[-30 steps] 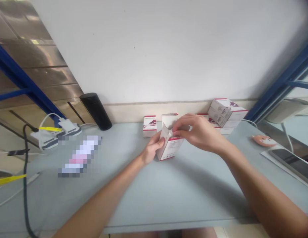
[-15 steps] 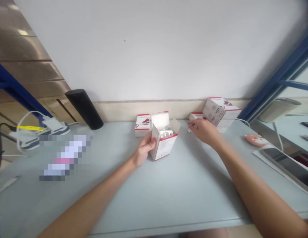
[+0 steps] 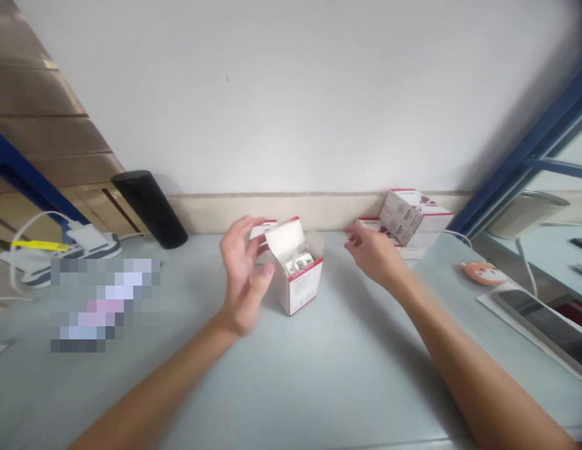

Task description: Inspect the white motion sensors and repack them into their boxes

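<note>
White wall and a cream skirting closed off the far side of a pale blue-grey desk. Over it the left hand hung open and blurred by motion, its fingers spread and gripping nothing, just beside an open white carton with red edges. The right hand was held on the other side of the carton, its fingers loosely curved and apparently empty, though the picture could not rule out a tiny item at the fingertips. Neither hand seemed to touch the carton, which stood upright on the desk by itself, its white flap raised and small pale contents showing inside. Just behind it sat a small red-and-white box, and to the right lay a flat box beside a larger box near the wall. Farther out were a black cylinder, a power strip, a pixelated patch, a small orange pad and a phone. The carton looked most at risk: standing unsupported with its flap up, it could tip and spill its contents if a moving hand clipped it
</note>
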A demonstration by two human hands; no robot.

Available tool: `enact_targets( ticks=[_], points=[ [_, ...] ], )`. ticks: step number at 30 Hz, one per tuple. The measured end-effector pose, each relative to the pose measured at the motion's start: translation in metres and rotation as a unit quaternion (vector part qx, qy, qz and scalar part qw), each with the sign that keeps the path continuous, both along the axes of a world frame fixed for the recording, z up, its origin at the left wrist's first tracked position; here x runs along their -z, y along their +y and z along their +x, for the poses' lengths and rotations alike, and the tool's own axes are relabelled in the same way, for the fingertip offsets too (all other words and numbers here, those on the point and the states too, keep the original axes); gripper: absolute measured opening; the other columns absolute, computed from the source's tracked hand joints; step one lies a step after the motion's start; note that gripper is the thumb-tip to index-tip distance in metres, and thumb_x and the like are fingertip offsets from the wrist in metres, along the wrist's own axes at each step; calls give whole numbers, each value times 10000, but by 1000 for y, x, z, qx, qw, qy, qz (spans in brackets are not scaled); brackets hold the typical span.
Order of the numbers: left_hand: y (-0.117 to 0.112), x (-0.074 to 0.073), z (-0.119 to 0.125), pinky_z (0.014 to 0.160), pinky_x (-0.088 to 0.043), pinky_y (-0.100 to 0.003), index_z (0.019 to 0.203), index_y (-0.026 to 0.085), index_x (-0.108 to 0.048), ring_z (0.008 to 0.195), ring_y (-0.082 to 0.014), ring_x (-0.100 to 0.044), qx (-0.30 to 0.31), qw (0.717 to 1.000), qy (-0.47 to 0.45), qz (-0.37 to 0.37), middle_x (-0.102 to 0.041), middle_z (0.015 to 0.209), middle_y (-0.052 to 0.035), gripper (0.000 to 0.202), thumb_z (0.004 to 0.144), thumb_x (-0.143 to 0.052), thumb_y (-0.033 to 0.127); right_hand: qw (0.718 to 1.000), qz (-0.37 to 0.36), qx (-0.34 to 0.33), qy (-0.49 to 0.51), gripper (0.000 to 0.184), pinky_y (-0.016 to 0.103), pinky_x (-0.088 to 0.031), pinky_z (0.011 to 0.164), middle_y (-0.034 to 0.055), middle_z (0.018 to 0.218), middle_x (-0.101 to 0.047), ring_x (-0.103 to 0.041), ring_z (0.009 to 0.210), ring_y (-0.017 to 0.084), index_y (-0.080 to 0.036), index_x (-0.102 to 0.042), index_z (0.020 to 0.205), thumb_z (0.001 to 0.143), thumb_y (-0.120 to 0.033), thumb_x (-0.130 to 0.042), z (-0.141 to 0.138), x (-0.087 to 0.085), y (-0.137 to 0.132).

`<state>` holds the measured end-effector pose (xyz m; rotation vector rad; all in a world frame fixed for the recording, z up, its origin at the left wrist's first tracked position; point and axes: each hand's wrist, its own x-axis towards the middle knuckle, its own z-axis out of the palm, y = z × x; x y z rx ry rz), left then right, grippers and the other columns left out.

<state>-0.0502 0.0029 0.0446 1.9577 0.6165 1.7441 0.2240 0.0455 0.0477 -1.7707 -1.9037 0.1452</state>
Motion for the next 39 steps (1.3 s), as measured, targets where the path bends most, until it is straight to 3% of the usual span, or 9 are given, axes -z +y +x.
enact_targets(
  ticks=[2,5,11,16,23,27,30,33,39],
  points=[
    [-11,-10,3,1085,-517,-552,1474,320,-445,1424,-347,-491,-114,986,87,83,-444,1521,-138,565,938,-620,275,991,96,-18,92,257,355,-548,805,47,973,-783,-734,869,223,-229,-706,1208,956,-246,-659,-10,-15,-12],
    [-25,-15,10,1118,-496,-560,1253,242,-631,1395,-363,-504,-260,930,231,123,-379,1525,-157,365,893,-680,213,955,240,-67,158,158,345,-569,786,19,939,-775,-729,800,192,-247,-716,1086,944,-317,-729,-29,-33,-35],
    [-25,-2,16,1053,-556,-514,1234,265,-682,1348,-362,-557,-311,891,299,143,-300,1593,-140,348,893,-706,199,900,370,-222,54,158,320,-555,756,23,955,-766,-669,834,173,-258,-707,1035,984,-120,-650,-57,-23,-48],
    [-24,1,16,962,-599,-516,1299,240,-647,1292,-396,-612,-313,882,323,142,-249,1672,-174,382,918,-665,215,913,354,-204,12,252,366,-548,771,61,1031,-713,-632,887,206,-279,-704,1063,1008,-83,-556,-56,-10,-41],
    [-27,-2,13,900,-622,-525,1251,241,-665,1223,-407,-649,-300,892,313,129,-324,1638,-161,340,912,-654,220,923,304,-225,-64,246,477,-543,885,104,1267,-662,-593,1121,294,-284,-692,1088,1016,-119,-526,-51,-22,-49],
    [-27,-1,15,956,-614,-521,1237,232,-631,1264,-378,-633,-265,919,273,100,-321,1627,-163,301,938,-638,196,938,245,-246,12,126,540,-531,1016,115,1335,-595,-572,1223,316,-285,-690,1108,1027,-283,-593,-52,-22,-49],
    [-22,4,16,1015,-598,-504,1366,264,-532,1344,-349,-574,-237,949,192,79,-377,1567,-162,478,922,-698,198,939,197,-241,149,368,505,-545,1058,123,1414,-540,-565,1300,292,-315,-547,1396,1033,-346,-596,-58,-14,-47],
    [-15,8,15,1048,-583,-474,1435,275,-463,1341,-305,-573,-190,975,115,21,-491,1454,-146,599,909,-743,213,923,149,-235,268,440,458,-569,1044,106,1423,-558,-591,1296,251,-325,-447,1454,1043,-389,-589,-63,-6,-45],
    [-2,9,4,1181,-459,-485,1191,259,-706,1423,-287,-517,-135,981,139,-28,-558,1435,-108,199,1021,-609,297,924,74,-298,228,268,513,-423,1209,65,1522,-557,-442,1498,278,-328,-673,1281,1085,-404,-506,-64,-4,-44]
  ],
)
